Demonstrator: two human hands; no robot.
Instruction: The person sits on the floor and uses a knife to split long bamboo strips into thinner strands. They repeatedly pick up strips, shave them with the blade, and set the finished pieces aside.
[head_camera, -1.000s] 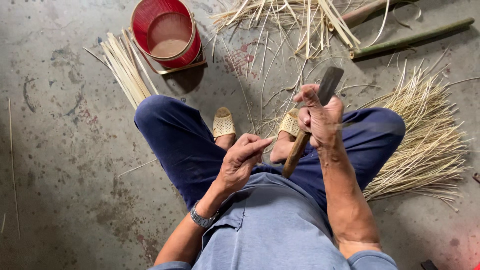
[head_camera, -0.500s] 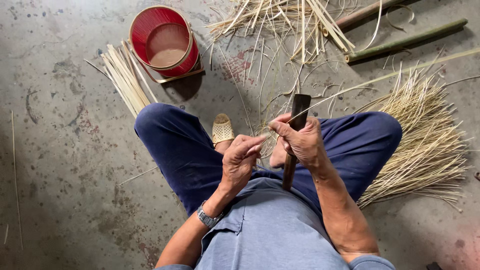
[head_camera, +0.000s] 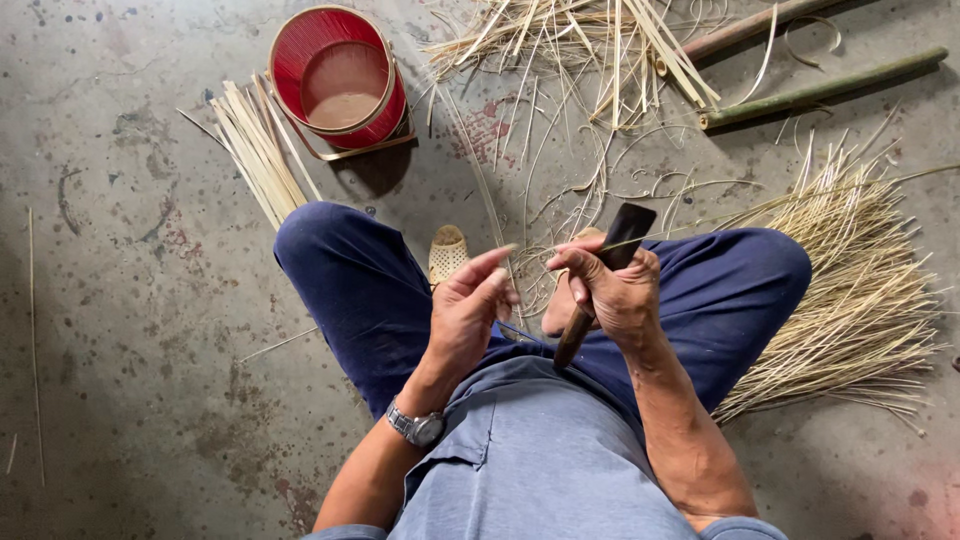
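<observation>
Down over the lap, the right hand (head_camera: 615, 290) was closed in a firm grip around a dark-bladed knife (head_camera: 600, 280), blade pointing up and away, wooden handle angled down toward the body. The left hand (head_camera: 468, 305) sat just beside it, thumb and fingers pinched together on a thin bamboo strip (head_camera: 510, 262) that ran up between the two hands; a wristwatch (head_camera: 418, 427) sat on that wrist. The person sat on a stained concrete floor (head_camera: 130, 300), legs in blue trousers. A red basket (head_camera: 338, 78) stood ahead, holding a brownish liquid or layer I could not identify. Pale cut splints (head_camera: 258, 150) lay beside it, and a fan of thin slivers (head_camera: 860, 290) lay at right, near green bamboo poles (head_camera: 820, 90).
</observation>
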